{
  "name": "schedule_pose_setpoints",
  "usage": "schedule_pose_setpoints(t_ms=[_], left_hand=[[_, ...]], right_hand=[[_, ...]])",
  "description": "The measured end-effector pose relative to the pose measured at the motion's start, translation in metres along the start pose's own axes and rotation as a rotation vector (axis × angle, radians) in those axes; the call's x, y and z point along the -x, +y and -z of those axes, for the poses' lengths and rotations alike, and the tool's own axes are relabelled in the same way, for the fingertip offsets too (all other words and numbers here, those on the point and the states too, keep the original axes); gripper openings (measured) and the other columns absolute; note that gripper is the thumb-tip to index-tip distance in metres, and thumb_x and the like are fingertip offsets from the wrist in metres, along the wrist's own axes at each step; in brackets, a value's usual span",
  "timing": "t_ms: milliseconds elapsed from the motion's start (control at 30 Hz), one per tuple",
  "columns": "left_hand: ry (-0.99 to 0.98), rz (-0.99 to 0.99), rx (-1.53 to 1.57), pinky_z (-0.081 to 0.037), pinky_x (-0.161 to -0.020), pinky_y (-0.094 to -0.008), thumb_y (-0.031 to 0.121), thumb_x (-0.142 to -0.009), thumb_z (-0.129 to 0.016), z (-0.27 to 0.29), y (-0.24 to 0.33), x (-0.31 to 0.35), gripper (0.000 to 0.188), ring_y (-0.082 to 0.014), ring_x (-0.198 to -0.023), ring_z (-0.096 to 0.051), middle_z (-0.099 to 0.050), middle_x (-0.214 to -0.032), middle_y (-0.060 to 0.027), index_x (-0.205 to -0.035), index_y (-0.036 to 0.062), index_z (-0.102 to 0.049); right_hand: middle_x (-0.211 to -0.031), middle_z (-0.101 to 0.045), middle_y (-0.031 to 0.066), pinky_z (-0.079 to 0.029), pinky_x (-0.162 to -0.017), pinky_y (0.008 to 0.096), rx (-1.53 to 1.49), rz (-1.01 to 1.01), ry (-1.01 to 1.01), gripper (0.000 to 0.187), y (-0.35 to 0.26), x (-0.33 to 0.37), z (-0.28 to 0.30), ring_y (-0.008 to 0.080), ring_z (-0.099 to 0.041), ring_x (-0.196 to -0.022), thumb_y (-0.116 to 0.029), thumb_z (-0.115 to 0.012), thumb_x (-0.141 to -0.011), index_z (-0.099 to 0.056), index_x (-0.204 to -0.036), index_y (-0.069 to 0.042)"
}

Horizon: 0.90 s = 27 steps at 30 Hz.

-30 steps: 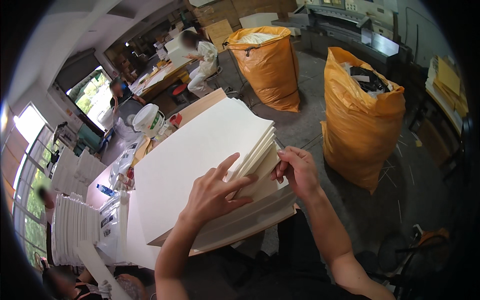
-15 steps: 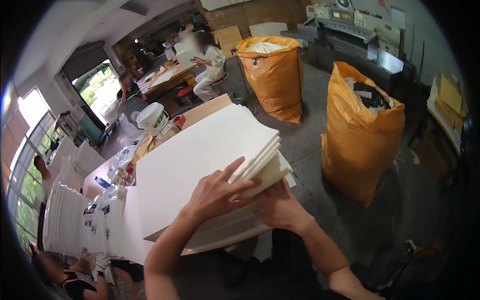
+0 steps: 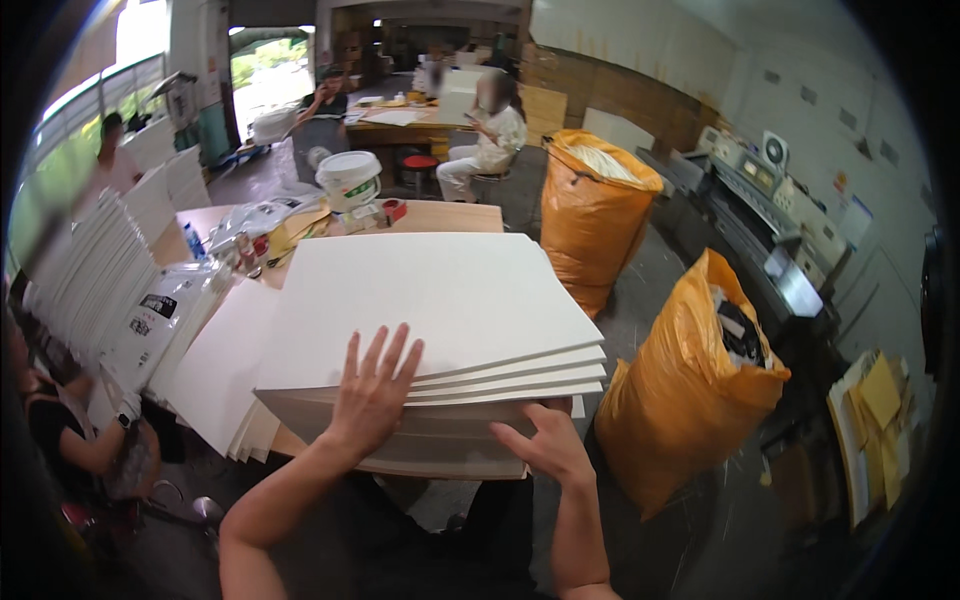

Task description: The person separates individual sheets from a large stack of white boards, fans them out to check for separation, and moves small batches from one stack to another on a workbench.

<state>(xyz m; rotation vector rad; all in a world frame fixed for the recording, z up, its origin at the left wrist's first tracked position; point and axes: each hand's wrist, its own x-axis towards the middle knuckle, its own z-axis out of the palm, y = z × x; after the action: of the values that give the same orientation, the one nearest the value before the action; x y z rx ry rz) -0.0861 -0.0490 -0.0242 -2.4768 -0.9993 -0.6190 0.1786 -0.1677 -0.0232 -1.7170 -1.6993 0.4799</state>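
Observation:
A thick stack of large white sheets (image 3: 430,300) lies on the table in front of me. Several upper sheets are fanned apart at the near right edge. My left hand (image 3: 372,398) rests flat over the near edge of the top sheet, fingers spread. At the near right corner, my right hand (image 3: 550,442) touches the underside of the fanned sheets. Its thumb sticks out to the left, away from the fingers, and the fingertips are partly hidden beneath the sheets.
Two orange sacks (image 3: 690,390) stand right of the table (image 3: 440,216). A white bucket (image 3: 350,182) and plastic packaging sit at its far side. Stacked white sheets (image 3: 95,270) and a gloved person (image 3: 80,425) are at the left. Two seated people are farther back.
My view has turned. The top sheets, bent up at the right corner before, now lie flatter. My left hand has moved left and flattened; my right hand has shifted its hold at the edge.

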Motion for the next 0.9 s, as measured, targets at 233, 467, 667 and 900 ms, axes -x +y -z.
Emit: schedule_pose_setpoints(t_ms=[233,467,667,900], left_hand=[[0.080,-0.101,-0.077,-0.049,-0.111,-0.0522,0.011,-0.091,-0.061,0.007,-0.060,0.047,0.025,-0.0271,-0.099,-0.069,-0.070,-0.103,-0.0128,-0.112,0.0018,-0.070],[0.025,-0.341,-0.122,-0.058,-0.093,-0.0415,0.014,-0.091,-0.064,0.034,-0.028,0.030,0.015,-0.0181,-0.072,-0.068,-0.064,-0.076,-0.0059,-0.078,0.0081,-0.066],[0.091,-0.003,0.310,-0.056,-0.089,-0.0370,0.034,-0.090,-0.074,0.077,-0.009,0.057,0.026,-0.0244,-0.093,-0.070,-0.073,-0.101,-0.0094,-0.098,0.0089,-0.071],[0.228,1.284,1.818,-0.060,-0.083,-0.0349,0.044,-0.102,-0.065,0.013,-0.100,0.184,0.057,-0.0259,-0.099,-0.074,-0.072,-0.122,-0.0126,-0.132,-0.0036,-0.058]], right_hand=[[-0.109,-0.071,0.0304,-0.052,-0.094,0.0474,0.094,-0.052,0.044,0.058,0.020,0.009,-0.015,0.0478,-0.067,-0.105,-0.043,-0.081,-0.083,-0.072,-0.115,0.005],[-0.107,-0.074,0.0256,-0.054,-0.093,0.0436,-0.030,-0.003,0.136,0.059,0.016,0.014,-0.009,0.0408,-0.071,-0.102,-0.039,-0.086,-0.080,-0.072,-0.114,0.007],[-0.090,-0.065,0.0203,-0.047,-0.082,0.0469,-0.033,0.015,0.306,0.062,0.089,0.024,-0.025,0.0331,-0.057,-0.084,-0.050,-0.053,-0.107,-0.064,-0.099,0.011],[-0.111,-0.067,0.0215,-0.048,-0.092,0.0479,0.112,-0.253,0.104,0.060,0.113,0.027,-0.010,0.0341,-0.059,-0.102,-0.047,-0.053,-0.108,-0.064,-0.118,0.011]])
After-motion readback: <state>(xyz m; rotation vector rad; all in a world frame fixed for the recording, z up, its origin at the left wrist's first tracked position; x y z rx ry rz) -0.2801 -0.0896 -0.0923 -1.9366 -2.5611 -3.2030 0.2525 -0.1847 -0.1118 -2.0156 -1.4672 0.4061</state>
